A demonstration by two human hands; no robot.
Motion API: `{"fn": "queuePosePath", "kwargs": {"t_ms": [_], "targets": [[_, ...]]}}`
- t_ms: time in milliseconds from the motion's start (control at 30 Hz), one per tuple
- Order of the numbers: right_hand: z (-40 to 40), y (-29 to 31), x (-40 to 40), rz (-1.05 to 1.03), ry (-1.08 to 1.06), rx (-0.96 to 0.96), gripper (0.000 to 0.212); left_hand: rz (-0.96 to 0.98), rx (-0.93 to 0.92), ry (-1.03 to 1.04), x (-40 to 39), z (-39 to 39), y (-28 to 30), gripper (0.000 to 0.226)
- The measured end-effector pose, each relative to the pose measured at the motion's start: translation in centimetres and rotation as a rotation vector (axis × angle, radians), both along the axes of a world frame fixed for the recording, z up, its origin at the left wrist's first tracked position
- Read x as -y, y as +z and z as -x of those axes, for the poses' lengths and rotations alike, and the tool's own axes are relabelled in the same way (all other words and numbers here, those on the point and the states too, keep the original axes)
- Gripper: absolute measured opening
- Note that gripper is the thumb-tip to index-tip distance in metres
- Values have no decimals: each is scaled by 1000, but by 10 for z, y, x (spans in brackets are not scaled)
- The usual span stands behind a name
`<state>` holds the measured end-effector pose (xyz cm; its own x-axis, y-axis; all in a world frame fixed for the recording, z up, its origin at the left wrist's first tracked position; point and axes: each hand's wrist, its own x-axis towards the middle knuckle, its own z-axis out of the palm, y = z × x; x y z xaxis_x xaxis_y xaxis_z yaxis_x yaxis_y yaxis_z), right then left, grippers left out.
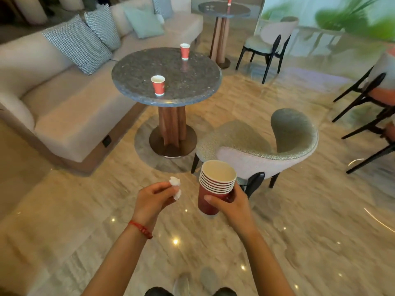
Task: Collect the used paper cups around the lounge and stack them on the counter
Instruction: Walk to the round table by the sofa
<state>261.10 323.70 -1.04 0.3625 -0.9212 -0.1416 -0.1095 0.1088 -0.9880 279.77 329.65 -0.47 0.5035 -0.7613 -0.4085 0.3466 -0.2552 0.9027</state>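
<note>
My right hand (232,205) grips a stack of several nested red paper cups (214,184), held upright in front of me. My left hand (154,198) pinches a crumpled white tissue (175,186) just left of the stack. Ahead, a round dark stone table (192,82) carries two red paper cups: one (158,85) near its front left, one (184,51) at its far side. A third red cup (229,0) stands on a farther round table (224,10) at the top of the view.
A beige sofa (70,107) with checked and pale green cushions runs along the left. A green-backed chair (267,142) stands right of the near table, close to my right hand. More dark-legged chairs (267,43) stand at the right. Glossy marble floor lies below.
</note>
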Motion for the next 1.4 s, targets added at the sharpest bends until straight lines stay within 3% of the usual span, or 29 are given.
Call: {"fn": "queuePosePath", "kwargs": {"t_ms": [333, 567, 833, 1100, 1400], "targets": [[-75, -1, 121, 48, 32, -25, 56, 0, 8, 87, 108, -71, -1, 19], [-131, 2, 230, 27, 97, 45, 63, 0, 25, 148, 203, -122, 2, 14], [-201, 10, 329, 24, 142, 35, 51, -2, 51, 202, 273, -178, 10, 10], [-283, -8, 393, -11, 118, 55, 55, -59, -15, 233, 336, -253, -11, 19], [-392, -24, 465, 35, 0, 14, 64, -96, -75, 217, 420, -372, -28, 12]]}}
